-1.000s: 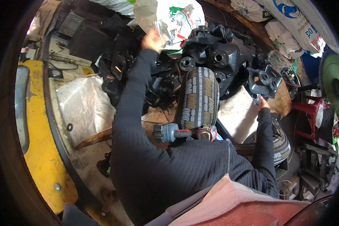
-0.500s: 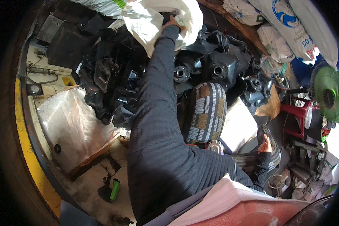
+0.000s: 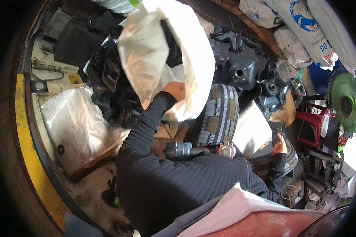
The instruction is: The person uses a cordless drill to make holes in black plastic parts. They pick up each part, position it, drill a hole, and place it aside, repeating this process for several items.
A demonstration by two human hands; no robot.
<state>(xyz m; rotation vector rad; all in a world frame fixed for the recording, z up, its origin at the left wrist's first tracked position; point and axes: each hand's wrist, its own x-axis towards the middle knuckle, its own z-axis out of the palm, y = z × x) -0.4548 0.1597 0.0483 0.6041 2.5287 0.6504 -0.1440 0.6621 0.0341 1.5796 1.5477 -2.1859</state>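
My left hand is at the near rim of a large white woven sack, which is pulled upward and open. The fingers look closed round the sack's edge, though its folds hide part of them. Something black shows through the sack's mouth. Off to the right, my right hand rests by a striped cushion, thumb raised and nothing visible in it; its lower fingers are partly hidden. Between my arms lies a grey cylindrical tool with red parts, like a power tool.
Black moulded parts pile up behind and left of the sack. A striped padded roll and a white board stand in the middle. A green fan and red stool are at right. Full white bags lean at upper right.
My left hand has come back toward me from the far side of the sack. The sack has moved nearer, and the grey tool has come into view. My right hand stays put.
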